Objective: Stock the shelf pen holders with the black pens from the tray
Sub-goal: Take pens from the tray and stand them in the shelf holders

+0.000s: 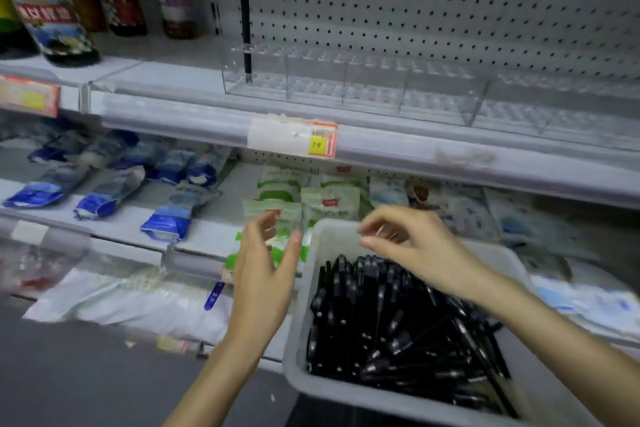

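A grey tray (332, 236) at the lower right holds a heap of black pens (398, 322). A row of clear pen holders (346, 87) stands on the upper shelf, and one black pen (245, 10) stands upright in the leftmost holder. My left hand (266, 274) hovers just left of the tray's rim, fingers loosely spread and holding nothing. My right hand (412, 246) hangs over the far end of the pen heap, fingers loosely curled, with nothing visibly between them.
Bottles (55, 17) stand on the upper shelf at the left. A price tag (322, 144) sits on the shelf edge (173, 114). Blue packets (104, 198) and green-white packets (311, 201) lie on the lower shelf behind the tray. A white pegboard (450, 3) backs the holders.
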Demonstrator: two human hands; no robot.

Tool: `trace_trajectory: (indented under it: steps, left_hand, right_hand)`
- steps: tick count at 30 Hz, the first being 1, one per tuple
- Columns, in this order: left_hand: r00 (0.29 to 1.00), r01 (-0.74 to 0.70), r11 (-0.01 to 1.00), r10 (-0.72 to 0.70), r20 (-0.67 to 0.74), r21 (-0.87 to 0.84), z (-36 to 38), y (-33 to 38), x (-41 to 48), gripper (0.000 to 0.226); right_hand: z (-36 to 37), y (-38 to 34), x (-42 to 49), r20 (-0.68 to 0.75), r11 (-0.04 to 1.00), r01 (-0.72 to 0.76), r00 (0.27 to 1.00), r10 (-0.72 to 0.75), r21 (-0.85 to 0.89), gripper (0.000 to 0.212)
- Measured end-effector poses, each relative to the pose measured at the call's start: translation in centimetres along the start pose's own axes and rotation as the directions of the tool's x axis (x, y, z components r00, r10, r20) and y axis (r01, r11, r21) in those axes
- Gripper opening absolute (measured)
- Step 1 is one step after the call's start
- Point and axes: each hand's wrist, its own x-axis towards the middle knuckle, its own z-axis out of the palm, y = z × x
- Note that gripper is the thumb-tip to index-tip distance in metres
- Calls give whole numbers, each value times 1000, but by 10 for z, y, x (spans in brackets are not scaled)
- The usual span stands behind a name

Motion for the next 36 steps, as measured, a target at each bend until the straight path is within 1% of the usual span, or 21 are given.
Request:
trace_trajectory:
  steps: [2,3,5,9,11,13,16,19,22,29,33,36]
  left_hand:
    - [978,155,983,-167,125,100,13,-10,-6,52]
    - [964,195,972,-215,154,133,18,-12,-8,58]
    - [950,206,964,-237,201,167,29,-15,-14,63]
    - [911,241,952,-289,293,189,39,-28,-27,60]
    - [907,203,955,-266,327,216,36,-35,-34,58]
    - [910,179,959,-247,334,222,33,-40,-41,55]
    - [919,191,969,-232,320,153,30,-44,-46,41]
    - [922,219,968,-245,301,119,29,-47,-47,38]
    - [926,225,970,-241,291,90,26,-48,-49,30]
    - [923,129,974,-186,337,185,19,-52,-54,33]
    - [916,109,980,-163,367,165,10,-51,-66,38]
    - [931,124,983,-162,328,134,7,-53,-78,40]
  right_hand:
    - [19,33,-10,51,992,-121,991,120,24,11]
    - [28,46,-13,77,985,-169,983,167,26,11]
    - [45,67,-16,119,974,-228,967,224,20,14]
    - [71,88,-8,113,970,-235,964,240,-56,32]
    - [74,90,0,100,967,-242,963,249,-76,36]
    - [76,91,9,102,966,-216,968,231,-143,41]
    - [81,91,19,119,956,-128,979,164,-265,49]
    - [88,93,23,138,922,-109,976,171,-372,54]
    - [95,95,20,158,887,-69,975,158,-456,56]
    - [98,96,2,136,902,-54,983,124,-429,56]
    - [101,93,-16,167,925,-43,979,114,-379,60]
    - [104,89,-23,196,934,-9,977,85,-357,68]
